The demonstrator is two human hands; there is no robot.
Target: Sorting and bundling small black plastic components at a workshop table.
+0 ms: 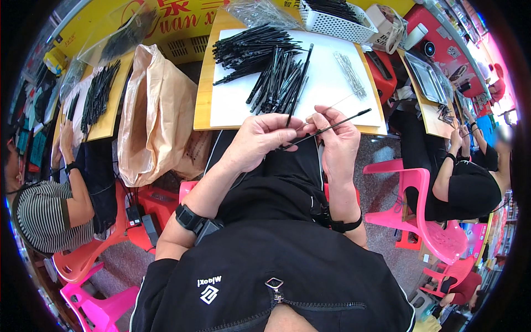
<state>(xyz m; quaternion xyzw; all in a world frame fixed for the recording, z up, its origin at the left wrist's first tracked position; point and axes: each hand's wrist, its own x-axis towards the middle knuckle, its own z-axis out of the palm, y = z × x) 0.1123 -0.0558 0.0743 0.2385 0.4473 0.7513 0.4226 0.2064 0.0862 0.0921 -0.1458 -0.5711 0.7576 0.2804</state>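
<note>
My left hand (259,138) is closed, its thumb and fingers pinching a slim black stick (302,80) that points up over the board. My right hand (339,141) pinches another black stick (351,118), slanting up to the right with a small knob at its tip. A fine metal wire (344,100) sticks out from the right fingertips. Both hands meet just above the near edge of the white board (227,105); the exact contact between fingers is hidden. Heaped on the board are many similar black sticks (251,51), and a bundle of thin silvery wires (350,74) lies to the right.
A tall brown paper bag (157,110) stands left of the table. Behind the board are clear plastic bags (260,14) and a white perforated basket (337,25) holding black sticks. Co-workers sit left (52,207) and right (470,182), the right one on a pink chair (412,188).
</note>
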